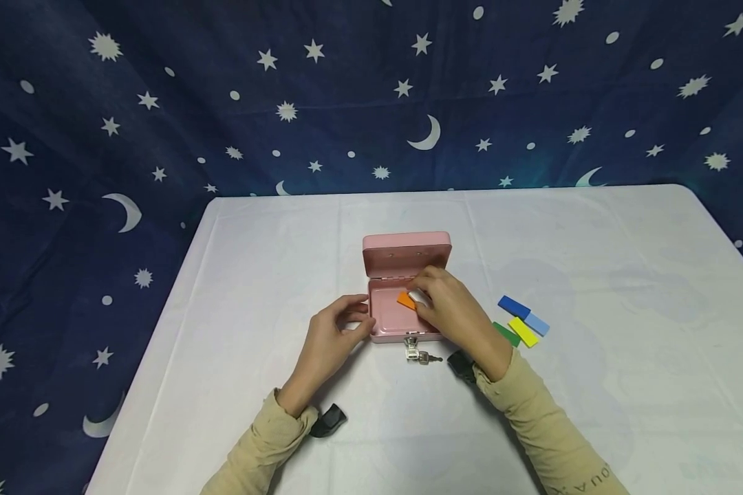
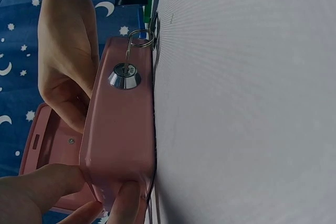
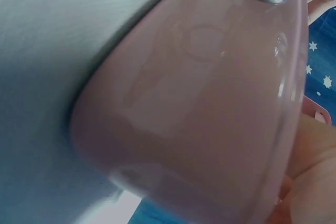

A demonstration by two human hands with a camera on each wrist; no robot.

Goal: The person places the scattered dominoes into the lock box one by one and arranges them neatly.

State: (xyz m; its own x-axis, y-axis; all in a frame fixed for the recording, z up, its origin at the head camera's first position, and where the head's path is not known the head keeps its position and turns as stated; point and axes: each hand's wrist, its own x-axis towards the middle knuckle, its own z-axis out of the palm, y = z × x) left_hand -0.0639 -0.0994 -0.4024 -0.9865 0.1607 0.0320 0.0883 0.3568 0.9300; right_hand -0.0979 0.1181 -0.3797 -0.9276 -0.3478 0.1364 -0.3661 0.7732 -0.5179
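Observation:
A pink metal cash box [image 1: 386, 337] stands on the table with its lid [image 1: 406, 240] raised. My left hand [image 1: 334, 337] grips the box's left side near the front corner, the thumb at the rim. In the left wrist view, its fingers [image 2: 126, 203] lie against the box wall. My right hand [image 1: 455, 306] reaches inside the box and pinches a small white piece [image 1: 418, 298], partly hidden by the fingers. Beside that piece, an orange block [image 1: 406, 300] shows over the box floor. A key [image 1: 430, 358] on a ring hangs from the front lock [image 2: 125, 76].
Right of the box lie several small flat blocks: dark blue [image 1: 514, 306], light blue [image 1: 536, 324], yellow [image 1: 523, 331] and green [image 1: 505, 334], the last partly behind the right wrist. A white cloth covers the table [image 1: 272, 275]; a starry dark blue curtain [image 1: 347, 89] hangs behind.

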